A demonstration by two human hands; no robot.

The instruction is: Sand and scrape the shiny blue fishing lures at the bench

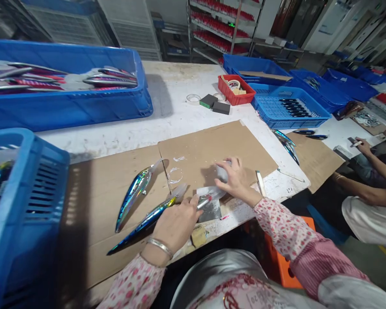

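My left hand [176,225], with a metal bangle at its wrist, has its fingers closed on a silver fishing lure [203,201]. That lure has a reddish spot and a clear lip pointing toward my right hand, and lies over a dark grey sheet [211,211] at the table's front edge. My right hand [233,178] is raised just beyond the lip, fingers curved around a small pale grey piece [221,172] whose kind is blurred. Beside my left hand, a blue-gold lure [144,223] rests on the cardboard [212,146], with another shiny blue lure [133,193] further left.
Blue crates [83,107] with lures line the left side. Two dark blocks [221,107], tape rings [193,99] and a red bin [241,98] stand at the back. A white-handled tool [260,183] lies right. A co-worker's hand [364,146] is at far right.
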